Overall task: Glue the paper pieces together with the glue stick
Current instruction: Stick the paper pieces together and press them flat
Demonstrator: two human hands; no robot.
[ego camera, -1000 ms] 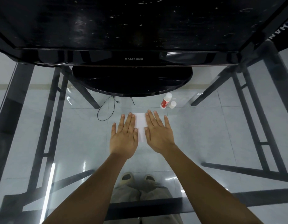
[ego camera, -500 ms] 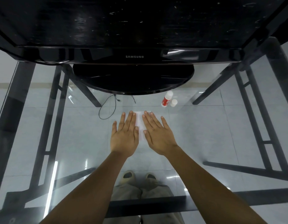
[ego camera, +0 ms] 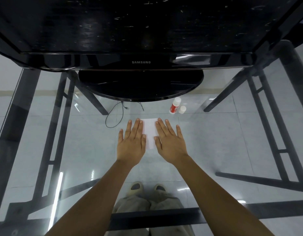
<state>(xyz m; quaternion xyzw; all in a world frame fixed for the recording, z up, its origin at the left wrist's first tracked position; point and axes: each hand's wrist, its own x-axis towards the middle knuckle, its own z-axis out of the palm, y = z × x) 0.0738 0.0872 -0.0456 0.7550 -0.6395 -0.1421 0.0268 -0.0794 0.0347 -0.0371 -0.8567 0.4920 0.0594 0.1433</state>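
Observation:
White paper (ego camera: 150, 132) lies flat on the glass table (ego camera: 215, 142). My left hand (ego camera: 131, 142) rests palm down on the paper's left edge, fingers spread. My right hand (ego camera: 170, 142) lies flat on its right edge, fingers spread too. Both hands hide the paper's sides; a white strip shows between them. A red and white glue stick (ego camera: 174, 106) stands upright beyond the paper to the right, its white cap (ego camera: 182, 109) beside it.
A black Samsung monitor (ego camera: 141, 62) on an oval base (ego camera: 140, 86) fills the far side. A thin black cable (ego camera: 113, 114) loops left of the paper. Black table legs and a tiled floor show through the glass, with my feet below.
Both hands have slid apart sideways on the paper, so a wider strip of white shows between them. The glue stick and cap have not moved.

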